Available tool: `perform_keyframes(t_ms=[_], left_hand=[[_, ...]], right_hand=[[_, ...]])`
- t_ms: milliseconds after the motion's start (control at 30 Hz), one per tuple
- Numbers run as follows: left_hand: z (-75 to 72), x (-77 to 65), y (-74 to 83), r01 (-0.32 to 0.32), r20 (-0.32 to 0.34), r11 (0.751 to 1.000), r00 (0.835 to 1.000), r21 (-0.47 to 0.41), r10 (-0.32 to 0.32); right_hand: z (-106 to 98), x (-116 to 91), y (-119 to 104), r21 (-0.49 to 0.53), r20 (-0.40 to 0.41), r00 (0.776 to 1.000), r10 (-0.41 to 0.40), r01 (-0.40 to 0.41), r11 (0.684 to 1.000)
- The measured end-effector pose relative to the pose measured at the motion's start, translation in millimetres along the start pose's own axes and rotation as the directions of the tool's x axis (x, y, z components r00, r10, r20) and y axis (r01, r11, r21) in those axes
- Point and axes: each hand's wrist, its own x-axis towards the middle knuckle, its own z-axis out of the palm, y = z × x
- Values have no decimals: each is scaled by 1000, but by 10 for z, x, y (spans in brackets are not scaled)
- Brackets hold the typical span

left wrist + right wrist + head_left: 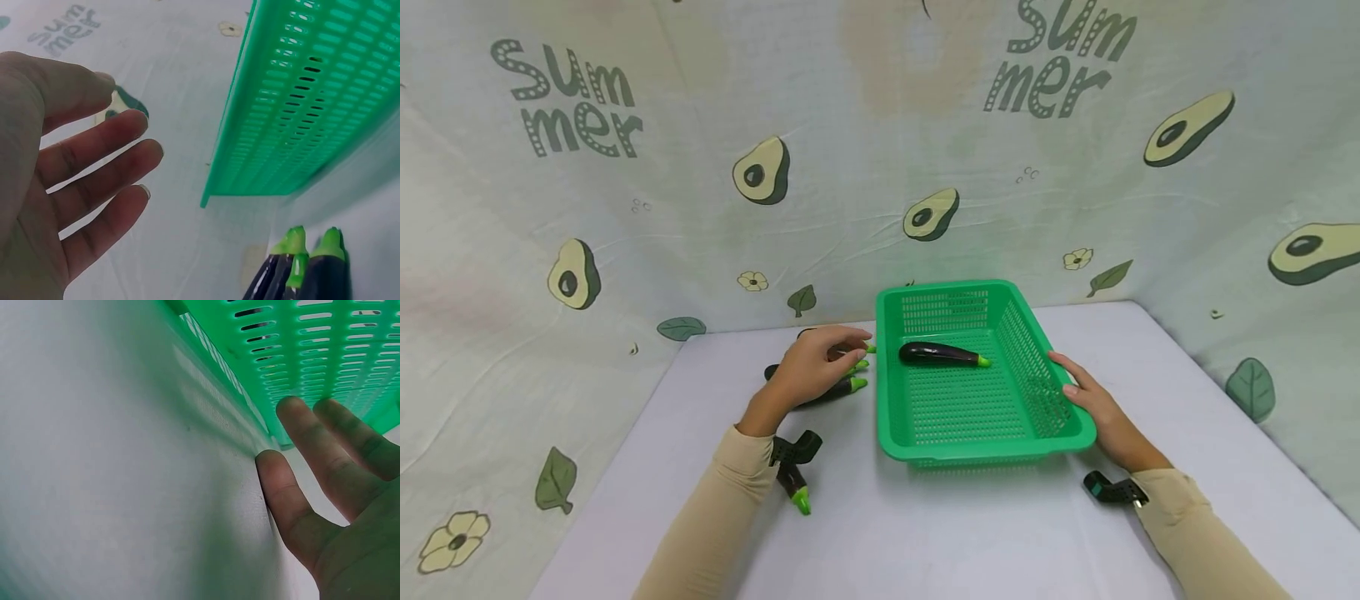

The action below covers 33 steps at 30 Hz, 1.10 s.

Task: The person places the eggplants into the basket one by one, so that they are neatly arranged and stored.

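Note:
A green plastic basket [955,454] with slotted walls stands on the table, and one dark eggplant [936,354] with a green stem end lies inside it. My right hand [1108,421] holds the basket's right side, thumb at the rim; its other fingers [306,434] reach along the outer wall. Left of the basket, my left hand [820,362] hovers above several eggplants [835,390], fingers loosely bent and holding nothing. Their green stem ends [328,244] show below the hand in the left wrist view. Another eggplant [792,482] lies partly hidden under my left wrist.
The white table [970,533] runs back to a hanging cloth [842,242] printed with avocados, leaves and lettering. More cloth hangs along both sides. A black wrist camera [797,448] sits on the left wrist, another camera [1112,487] on the right.

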Motion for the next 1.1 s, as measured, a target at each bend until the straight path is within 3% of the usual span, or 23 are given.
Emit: perform_keyframes(t_ms=[267,500,667,900,1100], left_hand=[[-63,-285,-127,84,-10,995,996,-51,-85],[-138,-516,-277,183,-9,980,983,-80,-184],[-180,-616,-402,258,12,962,966,-93,-258],[-258,-695,-533,301,11,949,954,-98,-301],[-351,-828,-657,358,72,927,933,-116,-351]], right_hand=[[12,-12,0,2,-4,1000,4,-4,1000],[-7,-1,13,-12,-2,1000,6,-6,1000],[-5,-4,23,-11,-7,1000,2,-2,1000],[-8,-23,21,-33,-23,1000,5,-6,999],[-5,-1,16,-31,-12,1000,-2,2,1000]])
